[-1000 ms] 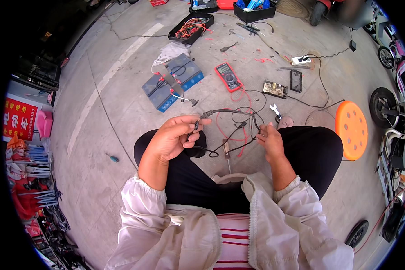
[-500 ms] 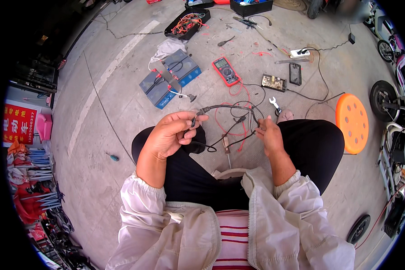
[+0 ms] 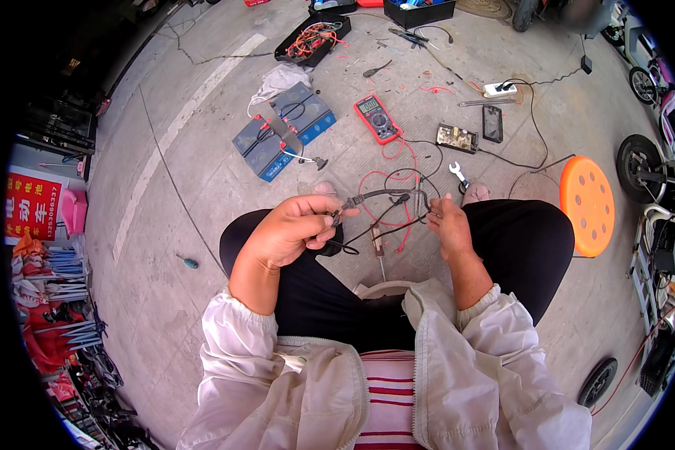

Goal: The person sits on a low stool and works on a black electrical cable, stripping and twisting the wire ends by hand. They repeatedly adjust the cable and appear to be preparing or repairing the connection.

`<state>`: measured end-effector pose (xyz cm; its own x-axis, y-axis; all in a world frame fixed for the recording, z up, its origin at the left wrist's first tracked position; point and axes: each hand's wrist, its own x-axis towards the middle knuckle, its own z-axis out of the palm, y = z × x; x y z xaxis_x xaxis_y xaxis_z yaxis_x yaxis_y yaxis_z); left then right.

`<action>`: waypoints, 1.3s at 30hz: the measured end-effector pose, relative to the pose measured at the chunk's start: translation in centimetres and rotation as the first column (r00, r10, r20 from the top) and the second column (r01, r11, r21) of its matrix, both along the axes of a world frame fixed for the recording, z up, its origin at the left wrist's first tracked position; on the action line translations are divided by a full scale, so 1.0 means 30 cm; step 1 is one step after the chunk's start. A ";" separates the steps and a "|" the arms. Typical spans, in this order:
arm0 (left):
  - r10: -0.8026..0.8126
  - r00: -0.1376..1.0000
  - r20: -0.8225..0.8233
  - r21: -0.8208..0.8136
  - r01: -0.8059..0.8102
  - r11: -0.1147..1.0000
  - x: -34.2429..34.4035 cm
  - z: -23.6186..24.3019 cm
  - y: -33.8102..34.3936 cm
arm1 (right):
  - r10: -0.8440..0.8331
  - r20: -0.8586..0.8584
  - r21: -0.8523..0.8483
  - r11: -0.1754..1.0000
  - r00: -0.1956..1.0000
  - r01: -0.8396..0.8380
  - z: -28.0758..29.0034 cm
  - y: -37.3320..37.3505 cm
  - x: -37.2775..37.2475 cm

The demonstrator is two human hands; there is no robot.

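One wide concrete floor (image 3: 165,322) surrounds a red multimeter (image 3: 377,118), on whose near side a person (image 3: 315,390) in a pale jacket, striped shirt and dark trousers sits with knees apart. An orange stool (image 3: 586,206) pierced with round holes stands to the right of the multimeter and nearer the wearer. A set of blue battery blocks (image 3: 313,111), with leads lying across the top, sits to the left of the meter; beyond both, on the meter's far left, a black tray (image 3: 286,54) holds a tangle of coloured wires.

Nearer the wearer than the multimeter, the left hand (image 3: 281,231) pinches its fingers narrowly on the thick end of a black cable (image 3: 382,192). The right hand (image 3: 451,229), its fingers curled and nearly together, grips the same cable farther along. The cable arcs between them on the meter's near side.

An exposed circuit board (image 3: 457,137) lies to the right of the meter, an open black casing (image 3: 493,124) just past it. A wooden-handled screwdriver (image 3: 378,238) lies on the meter's near side, while a wrench (image 3: 456,171) rests to its near right.
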<state>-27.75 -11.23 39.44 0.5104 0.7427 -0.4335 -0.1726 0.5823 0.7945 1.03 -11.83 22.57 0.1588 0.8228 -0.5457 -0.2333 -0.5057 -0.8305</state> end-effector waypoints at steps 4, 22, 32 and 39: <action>-0.006 0.992 -0.122 0.027 0.010 1.000 0.050 -0.031 -0.026 | 0.043 0.065 0.047 0.998 0.997 -0.046 0.013 -0.012 -0.003; 0.329 0.924 0.193 -0.338 -0.252 0.907 0.261 -0.312 -0.110 | 0.330 -0.271 0.199 0.938 0.904 -0.283 0.196 -0.110 -0.110; 0.296 0.949 0.107 -0.187 -0.273 0.944 0.284 -0.357 -0.129 | 0.342 -0.186 0.228 0.927 0.921 -0.298 0.210 -0.107 -0.122; 0.410 0.899 0.153 -0.169 -0.385 0.908 0.296 -0.383 -0.145 | 0.367 -0.222 0.220 0.922 0.903 -0.320 0.207 -0.104 -0.132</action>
